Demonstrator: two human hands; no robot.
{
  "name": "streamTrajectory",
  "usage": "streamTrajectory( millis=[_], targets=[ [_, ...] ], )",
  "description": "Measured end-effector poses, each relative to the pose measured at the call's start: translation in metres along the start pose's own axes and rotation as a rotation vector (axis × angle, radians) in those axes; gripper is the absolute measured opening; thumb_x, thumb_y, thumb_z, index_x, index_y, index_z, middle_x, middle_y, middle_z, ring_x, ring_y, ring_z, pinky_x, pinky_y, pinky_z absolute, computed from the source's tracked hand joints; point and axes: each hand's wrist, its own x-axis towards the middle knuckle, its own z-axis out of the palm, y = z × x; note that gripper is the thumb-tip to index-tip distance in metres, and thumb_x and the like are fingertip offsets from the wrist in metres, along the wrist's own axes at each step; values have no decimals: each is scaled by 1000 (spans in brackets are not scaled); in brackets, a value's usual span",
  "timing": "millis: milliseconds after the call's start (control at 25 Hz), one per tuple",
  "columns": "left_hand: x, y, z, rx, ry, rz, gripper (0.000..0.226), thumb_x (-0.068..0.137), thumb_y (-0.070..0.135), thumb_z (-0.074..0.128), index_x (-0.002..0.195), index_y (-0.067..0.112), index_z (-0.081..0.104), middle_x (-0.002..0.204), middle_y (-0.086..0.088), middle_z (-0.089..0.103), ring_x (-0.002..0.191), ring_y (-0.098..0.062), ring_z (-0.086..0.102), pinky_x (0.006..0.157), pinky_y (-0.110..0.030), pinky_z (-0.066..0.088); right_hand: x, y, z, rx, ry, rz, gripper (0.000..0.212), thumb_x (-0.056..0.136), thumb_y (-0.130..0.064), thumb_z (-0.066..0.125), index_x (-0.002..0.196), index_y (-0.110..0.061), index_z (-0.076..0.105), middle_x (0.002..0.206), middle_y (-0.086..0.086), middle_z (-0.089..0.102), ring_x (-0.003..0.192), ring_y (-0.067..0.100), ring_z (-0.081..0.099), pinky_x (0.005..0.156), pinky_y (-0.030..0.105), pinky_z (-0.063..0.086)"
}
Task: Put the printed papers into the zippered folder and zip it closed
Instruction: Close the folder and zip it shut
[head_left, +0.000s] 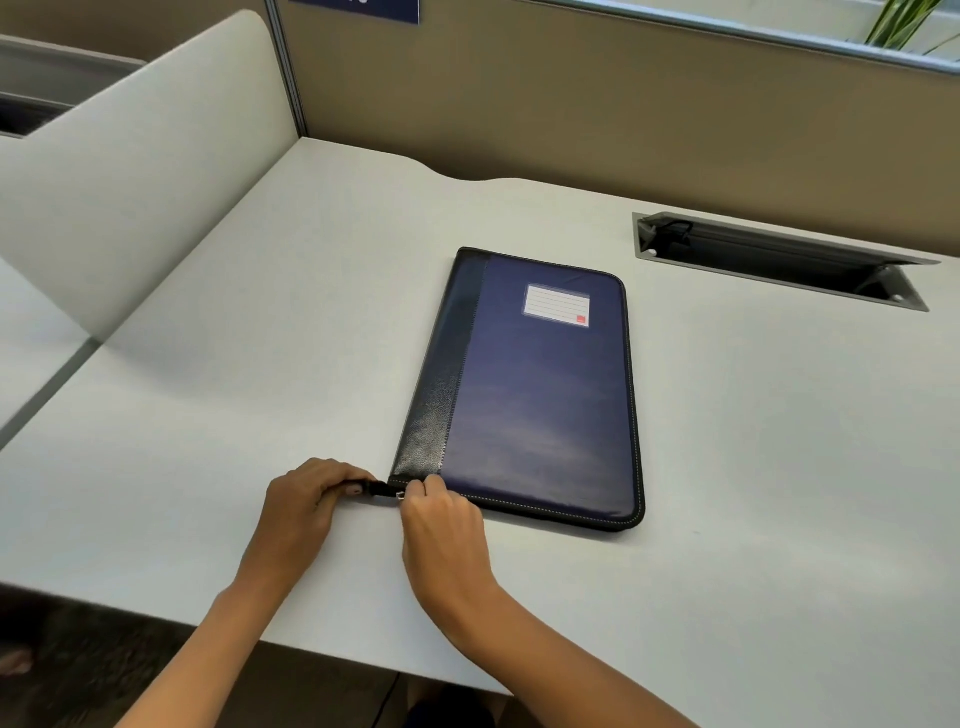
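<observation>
Lying flat and closed on the desk, the blue zippered folder hides whatever is inside; I see no papers. At its near left corner my left hand pinches the black zipper end tab, and my right hand is closed on the metal zipper pull. Open desk surrounds it; the near edge is close, a cable tray sits well apart.

Flat rectangular navy fabric zippered folder with black leather spine strip and white label card: closed, lying flat, extending away from both grips at its near-left corner.
</observation>
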Motion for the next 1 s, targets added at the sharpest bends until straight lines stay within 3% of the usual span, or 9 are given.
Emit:
streamTrajectory(
  millis=[80, 400, 600, 800, 920, 1000],
  targets=[
    [1, 0, 1, 15, 8, 13, 40, 74, -23, 56, 84, 12, 74, 80, 19, 65, 86, -1, 58, 74, -7, 42, -1, 5, -2, -24, 26, 10, 44, 16, -9, 87, 47, -19, 58, 46, -6, 55, 29, 9, 48, 40, 19, 13],
    [3, -2, 5, 54, 48, 3, 41, 73, -22, 58, 81, 15, 73, 78, 8, 71, 75, -7, 60, 73, -33, 48, -14, 41, 0, -15, 110, 63, 44, 20, 5, 83, 47, -16, 56, 44, -1, 53, 27, 15, 45, 40, 17, 13],
    [4, -3, 5, 99, 72, 21, 41, 71, -23, 58, 82, 14, 73, 77, 6, 71, 77, -7, 58, 71, -25, 44, -31, 80, 2, -21, 151, 117, 41, 34, 5, 88, 50, -14, 55, 47, 1, 52, 29, 17, 44, 39, 18, 15],
    [5, -5, 2, 130, 61, 25, 35, 74, -19, 61, 82, 13, 73, 78, 4, 72, 72, -17, 65, 70, -39, 51, -46, 110, 2, -3, 174, 145, 35, 48, 4, 89, 56, -12, 60, 51, 1, 56, 32, 16, 47, 36, 18, 23],
    [7, -4, 2, 120, 55, 22, 34, 74, -19, 62, 82, 13, 73, 77, 5, 72, 71, -11, 63, 71, -34, 47, -55, 126, 1, 25, 176, 170, 31, 53, 6, 87, 59, -9, 61, 52, 2, 57, 33, 17, 47, 36, 17, 27],
    [8, -5, 3, 118, 52, 14, 34, 75, -19, 61, 82, 13, 73, 77, 5, 72, 71, -15, 65, 72, -33, 47, -62, 137, -3, 68, 183, 189, 27, 57, 4, 87, 62, -8, 63, 54, 3, 59, 33, 15, 49, 40, 10, 24]
  ],
)
